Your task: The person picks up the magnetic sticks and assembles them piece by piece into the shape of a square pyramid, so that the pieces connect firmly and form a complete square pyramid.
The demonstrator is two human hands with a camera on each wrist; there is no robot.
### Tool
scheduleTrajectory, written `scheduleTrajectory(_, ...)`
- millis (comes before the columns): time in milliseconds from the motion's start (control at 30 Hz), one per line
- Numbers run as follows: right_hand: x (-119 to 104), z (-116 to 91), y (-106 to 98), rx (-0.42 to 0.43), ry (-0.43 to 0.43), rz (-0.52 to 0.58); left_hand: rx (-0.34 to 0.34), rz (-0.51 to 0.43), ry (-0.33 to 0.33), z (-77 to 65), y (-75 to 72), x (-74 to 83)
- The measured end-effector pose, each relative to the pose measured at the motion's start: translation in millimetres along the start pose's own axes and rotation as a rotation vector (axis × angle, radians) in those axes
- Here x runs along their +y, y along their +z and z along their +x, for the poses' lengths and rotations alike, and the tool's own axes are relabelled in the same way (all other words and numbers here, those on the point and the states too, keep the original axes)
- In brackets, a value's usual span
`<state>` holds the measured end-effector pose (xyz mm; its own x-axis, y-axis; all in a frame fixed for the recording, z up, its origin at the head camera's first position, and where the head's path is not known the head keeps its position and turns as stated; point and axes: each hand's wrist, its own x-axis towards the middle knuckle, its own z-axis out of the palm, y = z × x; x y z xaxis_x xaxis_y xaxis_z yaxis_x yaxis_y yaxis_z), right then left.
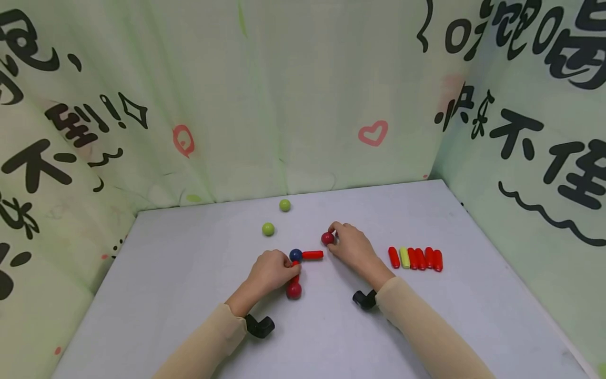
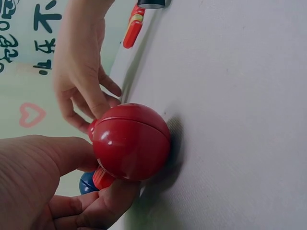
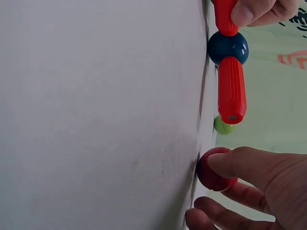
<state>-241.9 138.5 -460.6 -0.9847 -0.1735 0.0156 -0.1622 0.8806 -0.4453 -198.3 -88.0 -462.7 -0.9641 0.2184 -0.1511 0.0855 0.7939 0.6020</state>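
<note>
Red and ribbed, one rod (image 1: 296,278) sits pinched in the left hand (image 1: 271,271), joining a blue ball (image 1: 295,255) to a near red ball (image 1: 294,290). From the blue ball a second red rod (image 1: 313,255) points right, toward a loose red ball (image 1: 327,238) that the right hand (image 1: 351,246) pinches on the desk (image 1: 189,252). Only the right wrist view shows the small grey disc (image 3: 232,117) in that second rod's free end; the left wrist view shows the near ball's seam. The head view shows two green balls (image 1: 268,229), one close to the desk's far edge beside the curtain (image 1: 312,105). Room for moving lies left of the left hand and between the right hand and a row of five red rods (image 1: 420,259) and one yellow-green rod (image 1: 404,258).
</note>
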Motion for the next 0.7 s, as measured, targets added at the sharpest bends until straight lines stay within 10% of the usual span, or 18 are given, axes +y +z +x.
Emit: scheduleTrajectory(700, 5.8, -17.4, -3.7, -0.051, 0.028, 0.017, -0.03, 0.001, -0.005, 1.1, -2.1, -1.6)
